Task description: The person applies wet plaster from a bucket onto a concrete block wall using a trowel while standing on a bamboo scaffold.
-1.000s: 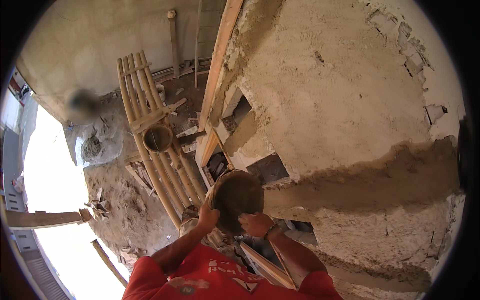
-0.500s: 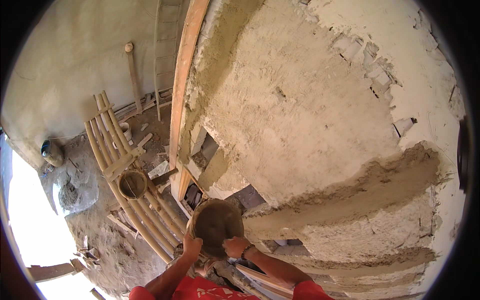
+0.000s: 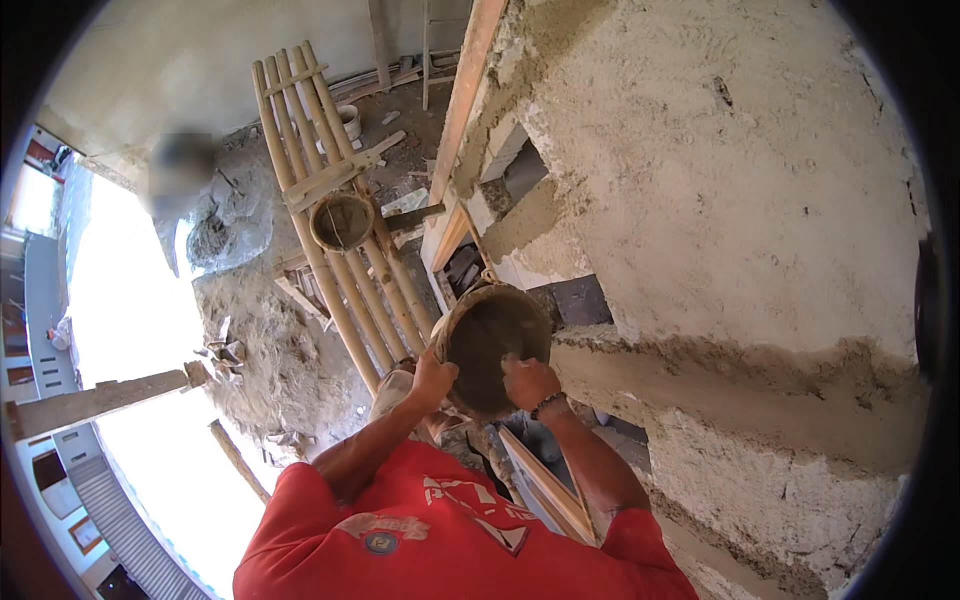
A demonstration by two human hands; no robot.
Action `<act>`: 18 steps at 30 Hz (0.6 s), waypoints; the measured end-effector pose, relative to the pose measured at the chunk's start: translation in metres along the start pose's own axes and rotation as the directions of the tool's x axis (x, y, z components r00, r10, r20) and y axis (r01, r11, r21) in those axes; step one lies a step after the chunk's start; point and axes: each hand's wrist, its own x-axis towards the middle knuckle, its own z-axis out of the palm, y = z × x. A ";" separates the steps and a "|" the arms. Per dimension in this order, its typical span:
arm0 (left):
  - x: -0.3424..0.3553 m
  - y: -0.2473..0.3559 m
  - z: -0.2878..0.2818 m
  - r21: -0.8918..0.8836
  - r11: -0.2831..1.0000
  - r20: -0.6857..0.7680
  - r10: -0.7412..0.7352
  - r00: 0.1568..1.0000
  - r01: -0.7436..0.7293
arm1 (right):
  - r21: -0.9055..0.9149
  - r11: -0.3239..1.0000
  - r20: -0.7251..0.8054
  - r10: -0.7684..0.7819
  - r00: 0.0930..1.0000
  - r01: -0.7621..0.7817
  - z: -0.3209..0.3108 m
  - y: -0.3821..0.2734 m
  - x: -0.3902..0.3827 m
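Between my hands a round, mortar-stained bucket (image 3: 492, 325) is tilted so its open mouth faces up toward me. Its inside looks dark and coated with wet mortar; how much it holds I cannot tell. My left hand (image 3: 432, 382) is closed on the rim at the near left. On the near right side, my right hand (image 3: 531, 384), with a dark bracelet at the wrist, is closed on the rim too. A rope handle (image 3: 488, 277) shows at the bucket's far edge. Farther left, a second bucket (image 3: 342, 222) containing mortar stands on the bamboo poles.
A bamboo pole platform (image 3: 290, 120) runs away at the left, with a plank (image 3: 335, 180) across it. Rough plastered wall (image 3: 720, 200) fills the right, with a mortar ledge (image 3: 740, 375) and square gaps. A wooden beam (image 3: 470, 85) edges the wall. Rubble ground (image 3: 270, 330) lies below.
My view has swung left and back, so more of my red shirt and the bright opening shows. Both hands keep hold of the bucket, which appears farther right and higher.
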 end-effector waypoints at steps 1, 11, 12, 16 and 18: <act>0.002 0.000 0.000 0.009 1.000 -0.009 -0.014 1.000 0.014 | -0.008 0.999 0.013 -0.034 0.999 0.034 0.011 -0.008 0.003; 0.075 -0.038 -0.044 -0.086 0.996 -0.084 0.011 0.996 -0.018 | 0.080 0.989 0.103 -0.131 0.986 0.123 0.002 -0.001 0.049; 0.080 -0.021 -0.048 0.015 1.000 -0.072 -0.026 0.997 0.027 | 0.045 0.995 0.081 -0.090 0.993 0.086 0.011 0.006 0.063; 0.147 -0.056 -0.079 0.022 0.995 -0.014 -0.101 0.995 0.101 | -0.071 0.996 0.019 -0.052 0.998 0.053 0.086 0.023 0.157; 0.185 -0.083 -0.091 -0.016 0.998 -0.004 -0.063 0.998 0.063 | -0.082 0.993 0.056 -0.084 0.995 0.089 0.134 0.020 0.194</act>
